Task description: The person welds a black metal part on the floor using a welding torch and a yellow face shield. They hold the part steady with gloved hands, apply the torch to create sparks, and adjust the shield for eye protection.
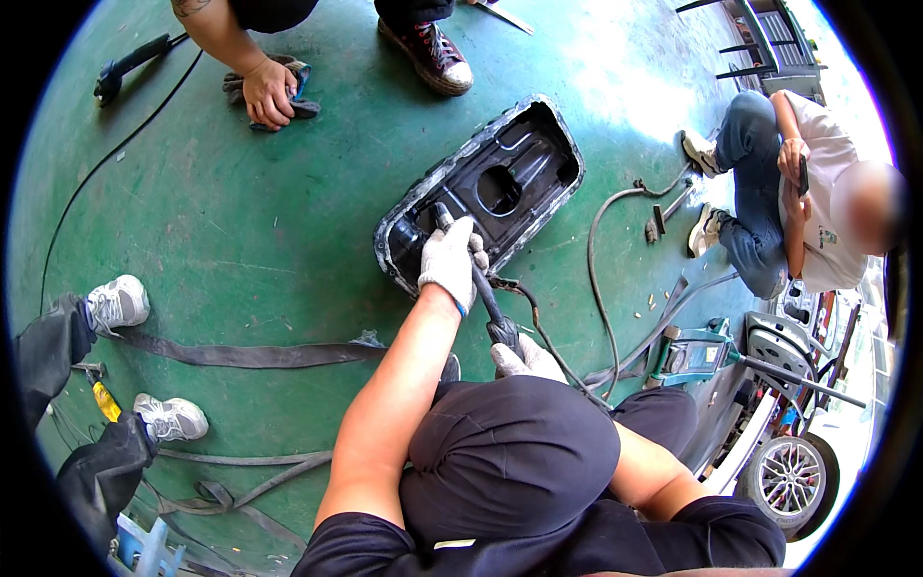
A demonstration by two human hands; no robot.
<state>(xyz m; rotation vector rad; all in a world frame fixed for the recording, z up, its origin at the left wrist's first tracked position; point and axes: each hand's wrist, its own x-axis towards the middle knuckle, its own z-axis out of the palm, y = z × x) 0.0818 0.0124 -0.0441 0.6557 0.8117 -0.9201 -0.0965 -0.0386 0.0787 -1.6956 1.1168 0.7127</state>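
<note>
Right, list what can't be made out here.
All in the head view:
- Right hand: partly hidden behind rounded dark cloth, so its grip is unclear.
- Rod-shaped tool: one stretch is covered by the left hand.
- Handheld device: its screen is too small and angled to read.
- Co-worker's arm: its top is cut off by the upper edge.

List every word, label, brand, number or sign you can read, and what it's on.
None readable.
White shirt, person at right: small dark print, too small to read.
Dark shirt, lower edge of view: pale tag, no legible text.
Tyre: any lettering too small to read.
</note>
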